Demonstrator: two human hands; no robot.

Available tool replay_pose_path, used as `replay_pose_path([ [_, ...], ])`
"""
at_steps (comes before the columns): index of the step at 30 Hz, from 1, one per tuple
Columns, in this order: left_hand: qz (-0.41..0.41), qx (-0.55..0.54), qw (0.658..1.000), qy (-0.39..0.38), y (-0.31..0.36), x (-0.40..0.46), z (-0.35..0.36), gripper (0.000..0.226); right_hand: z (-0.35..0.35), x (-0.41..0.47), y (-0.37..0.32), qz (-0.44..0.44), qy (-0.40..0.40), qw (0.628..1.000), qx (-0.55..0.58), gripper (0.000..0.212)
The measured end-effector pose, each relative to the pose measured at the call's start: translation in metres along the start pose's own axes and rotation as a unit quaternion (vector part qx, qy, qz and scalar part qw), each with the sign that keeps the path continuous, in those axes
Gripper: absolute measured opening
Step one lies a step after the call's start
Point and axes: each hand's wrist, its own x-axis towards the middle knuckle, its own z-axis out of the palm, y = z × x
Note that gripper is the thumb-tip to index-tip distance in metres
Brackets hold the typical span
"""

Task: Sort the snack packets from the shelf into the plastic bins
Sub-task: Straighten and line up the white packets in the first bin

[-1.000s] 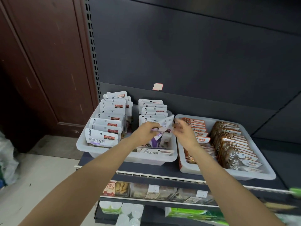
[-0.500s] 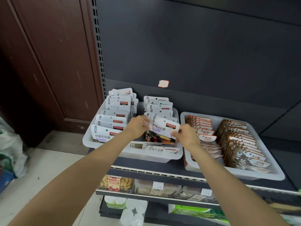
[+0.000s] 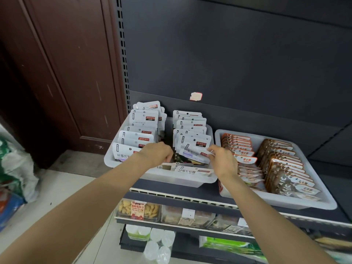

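A white-topped snack packet point(image 3: 192, 154) with dark sweets showing below leans at the front of the right row in the left white plastic bin point(image 3: 133, 169). My right hand point(image 3: 222, 161) pinches its right edge. My left hand point(image 3: 159, 153) has its fingers curled at the packet's lower left edge. Behind the packet stand two rows of like white packets point(image 3: 142, 130). Another such packet point(image 3: 190, 171) lies flat against the bin's front wall.
A second white bin point(image 3: 285, 203) to the right holds rows of orange-labelled packets point(image 3: 240, 149) and brown packets point(image 3: 283, 164). Both bins sit on a dark shelf point(image 3: 171, 187) with a dark back panel. Lower shelves hold boxed snacks point(image 3: 139, 208). A brown door stands left.
The packet, held up between both hands before, has come down into the front of the bin's right row. The camera view has shifted slightly.
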Motion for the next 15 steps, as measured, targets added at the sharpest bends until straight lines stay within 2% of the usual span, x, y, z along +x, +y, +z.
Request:
replay_pose_path([
  [3, 0.003, -0.028, 0.998, 0.053, -0.007, 0.001, -0.003, 0.028, -0.004, -0.003, -0.004, -0.028, 0.024, 0.999, 0.028, 0.038],
  [5, 0.019, -0.028, 0.999, 0.028, -0.008, 0.001, -0.004, 0.031, -0.006, -0.006, -0.007, -0.063, 0.054, 0.996, 0.032, 0.041],
  [7, 0.026, -0.011, 0.999, -0.024, -0.005, 0.002, 0.0, 0.035, -0.007, -0.01, -0.012, -0.093, 0.066, 0.992, 0.046, 0.034],
  [9, 0.016, 0.026, 0.999, -0.045, 0.0, 0.007, 0.008, 0.031, -0.005, -0.011, -0.013, -0.116, 0.028, 0.992, 0.051, 0.026],
  [11, 0.004, 0.067, 0.997, -0.039, 0.005, 0.01, 0.011, 0.028, -0.003, -0.009, -0.011, -0.101, -0.024, 0.993, 0.061, 0.024],
  [13, -0.001, 0.062, 0.998, 0.001, 0.004, 0.011, 0.012, 0.025, -0.002, -0.006, -0.006, -0.073, -0.066, 0.992, 0.08, 0.027],
  [15, -0.013, -0.008, 0.998, 0.068, -0.004, 0.011, 0.01, 0.02, -0.002, -0.004, -0.002, -0.052, -0.105, 0.989, 0.093, 0.027],
])
